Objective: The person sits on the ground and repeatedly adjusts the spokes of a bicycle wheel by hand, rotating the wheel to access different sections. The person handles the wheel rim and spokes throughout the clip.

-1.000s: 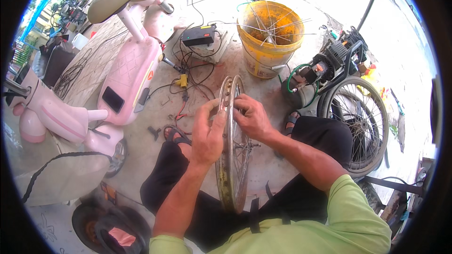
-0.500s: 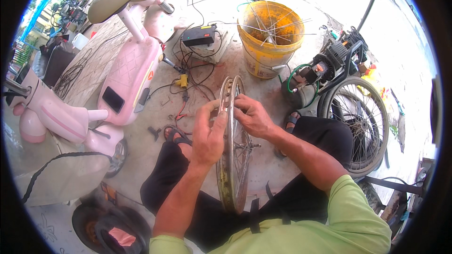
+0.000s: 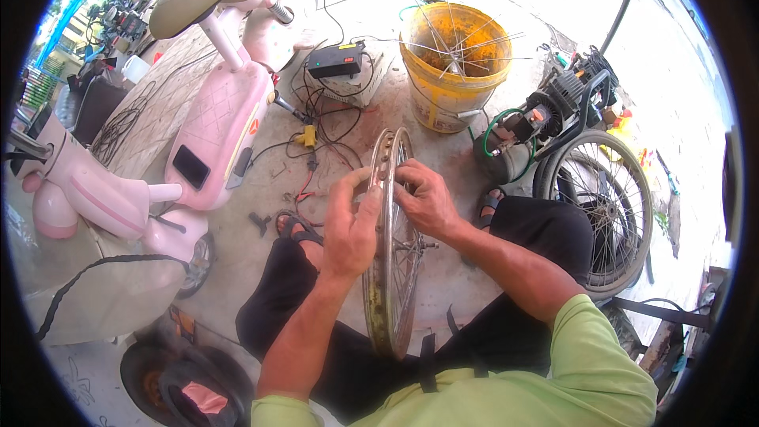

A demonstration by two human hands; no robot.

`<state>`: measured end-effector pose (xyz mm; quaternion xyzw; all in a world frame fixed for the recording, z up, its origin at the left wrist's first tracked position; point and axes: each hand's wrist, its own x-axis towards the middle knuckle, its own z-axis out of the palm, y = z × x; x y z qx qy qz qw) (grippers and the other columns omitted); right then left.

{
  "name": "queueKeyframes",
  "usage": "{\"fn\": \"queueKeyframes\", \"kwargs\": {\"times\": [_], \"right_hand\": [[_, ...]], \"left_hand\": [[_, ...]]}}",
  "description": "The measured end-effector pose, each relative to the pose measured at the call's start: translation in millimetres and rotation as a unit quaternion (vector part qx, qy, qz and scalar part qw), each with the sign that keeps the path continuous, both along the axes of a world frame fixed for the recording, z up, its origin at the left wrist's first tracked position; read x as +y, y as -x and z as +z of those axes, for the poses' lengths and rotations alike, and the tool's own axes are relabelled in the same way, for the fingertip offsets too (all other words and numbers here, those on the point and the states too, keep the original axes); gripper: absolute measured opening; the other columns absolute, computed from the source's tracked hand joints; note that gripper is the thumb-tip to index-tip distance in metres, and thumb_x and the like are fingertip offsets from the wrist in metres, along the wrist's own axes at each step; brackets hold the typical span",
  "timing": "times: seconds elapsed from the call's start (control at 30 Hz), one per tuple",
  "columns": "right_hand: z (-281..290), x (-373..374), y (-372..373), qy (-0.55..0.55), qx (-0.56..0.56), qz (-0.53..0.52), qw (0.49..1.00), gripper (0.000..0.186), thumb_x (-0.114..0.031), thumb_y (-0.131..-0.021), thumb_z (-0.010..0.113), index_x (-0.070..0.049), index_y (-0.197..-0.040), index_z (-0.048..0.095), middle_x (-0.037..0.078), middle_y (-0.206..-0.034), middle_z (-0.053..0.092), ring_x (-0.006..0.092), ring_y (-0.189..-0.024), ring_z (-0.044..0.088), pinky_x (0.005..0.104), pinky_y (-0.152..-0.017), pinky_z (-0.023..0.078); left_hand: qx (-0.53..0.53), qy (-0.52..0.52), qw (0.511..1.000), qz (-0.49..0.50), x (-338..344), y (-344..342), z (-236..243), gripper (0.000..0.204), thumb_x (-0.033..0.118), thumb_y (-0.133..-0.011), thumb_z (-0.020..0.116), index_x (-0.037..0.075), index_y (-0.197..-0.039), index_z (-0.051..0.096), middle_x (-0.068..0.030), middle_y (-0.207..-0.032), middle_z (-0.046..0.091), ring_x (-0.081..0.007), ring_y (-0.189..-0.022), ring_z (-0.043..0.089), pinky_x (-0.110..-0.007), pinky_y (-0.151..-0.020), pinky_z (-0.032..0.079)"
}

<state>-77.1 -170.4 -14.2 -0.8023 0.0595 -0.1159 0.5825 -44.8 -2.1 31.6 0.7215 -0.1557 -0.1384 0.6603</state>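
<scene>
An upright metal bicycle wheel, without a tyre and with spokes and a hub, stands between my legs. My left hand holds the near left side of its rim high up, thumb along the metal. Opposite it, my right hand has its fingers closed against the rim's right side; what the fingertips pinch there is too small and hidden to make out. Just beyond the wheel, cables with a yellow plug lie on the concrete floor.
A pink electric scooter stands at left. Ahead are a black charger on a pale box and a yellow bucket with spokes on top. An air compressor and tyred wheels sit at right, dark tyres at lower left.
</scene>
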Motion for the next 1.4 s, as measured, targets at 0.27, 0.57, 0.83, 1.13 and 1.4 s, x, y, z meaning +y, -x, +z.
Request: {"fn": "queueKeyframes", "kwargs": {"times": [0.27, 0.57, 0.83, 1.13, 1.4], "right_hand": [[-9, -6, -4, -0.046, 0.0, 0.055, 0.997, 0.022, -0.02, -0.1, 0.071, -0.003, -0.113, 0.076, 0.016, -0.096, 0.067, 0.0333, -0.087, 0.067, 0.0435, -0.079, 0.053], [-1, 0, 0, 0.039, -0.035, -0.002, 0.999, 0.018, -0.015, -0.096, 0.073, -0.004, -0.111, 0.078, 0.016, -0.101, 0.07, 0.0354, -0.093, 0.07, 0.0441, -0.082, 0.055], [-7, -7, -5, -0.016, -0.033, 0.072, 0.997, 0.022, -0.021, -0.1, 0.071, -0.005, -0.114, 0.077, 0.016, -0.098, 0.067, 0.0357, -0.092, 0.068, 0.0446, -0.08, 0.054], [3, -2, 0, 0.03, -0.03, 0.04, 0.998, 0.019, -0.017, -0.1, 0.07, -0.004, -0.113, 0.077, 0.016, -0.103, 0.069, 0.0373, -0.095, 0.069, 0.0447, -0.083, 0.055], [4, -5, 0, -0.008, -0.018, 0.055, 0.998, 0.019, -0.013, -0.098, 0.069, -0.003, -0.113, 0.076, 0.017, -0.104, 0.069, 0.0388, -0.097, 0.068, 0.0461, -0.085, 0.055]], "left_hand": [[-0.002, 0.0, 1.0, -0.007, -1, 1, -3, 0.041, 0.025, -0.11, 0.062, -0.004, -0.14, 0.057, -0.0152, -0.132, 0.061, -0.019, -0.116, 0.062, -0.034, -0.098, 0.053], [-0.04, -0.012, 0.999, -0.014, 2, -3, -12, 0.042, 0.025, -0.11, 0.062, -0.003, -0.14, 0.057, -0.0141, -0.133, 0.061, -0.0177, -0.113, 0.062, -0.032, -0.095, 0.052], [-0.016, 0.002, 1.0, -0.018, 1, 1, -4, 0.041, 0.024, -0.111, 0.06, -0.004, -0.141, 0.056, -0.0137, -0.133, 0.062, -0.018, -0.117, 0.062, -0.034, -0.101, 0.051], [-0.036, -0.013, 0.999, -0.01, 2, -1, -8, 0.041, 0.025, -0.109, 0.063, -0.003, -0.139, 0.058, -0.0145, -0.132, 0.061, -0.0193, -0.113, 0.063, -0.034, -0.095, 0.054], [-0.022, 0.005, 1.0, -0.007, -1, 2, -11, 0.042, 0.024, -0.108, 0.065, -0.003, -0.139, 0.058, -0.0155, -0.132, 0.062, -0.0211, -0.116, 0.063, -0.036, -0.097, 0.054]]}}
